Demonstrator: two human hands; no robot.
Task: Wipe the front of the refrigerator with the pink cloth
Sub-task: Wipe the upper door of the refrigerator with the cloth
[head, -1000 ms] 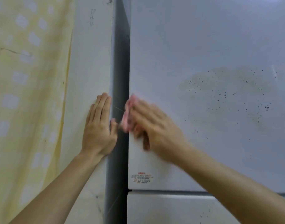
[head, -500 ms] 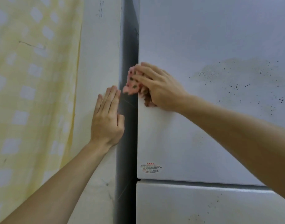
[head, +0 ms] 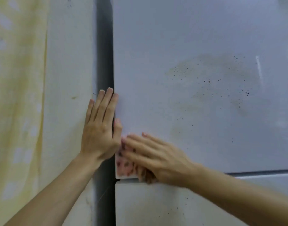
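Right hand: the right hand [head: 158,157], blurred, lies with fingers stretched out, pressing the pink cloth [head: 125,165] flat.
Cloth: at the lower left corner of the refrigerator's upper door [head: 180,38], just above the seam with the lower door [head: 156,207].
Left hand: the left hand [head: 100,128] is flat and holds nothing, fingers straight, laid over the dark gap [head: 105,46] at the door's left edge.
Door: dark specks [head: 213,79] dot a dull smear right of centre.
Surroundings: pale wall [head: 69,54], yellow curtain [head: 17,79].

I read no text, label or number on the refrigerator door [head: 189,38]; small marks [head: 69,3] on the wall [head: 69,62] were possibly writing, blurred.
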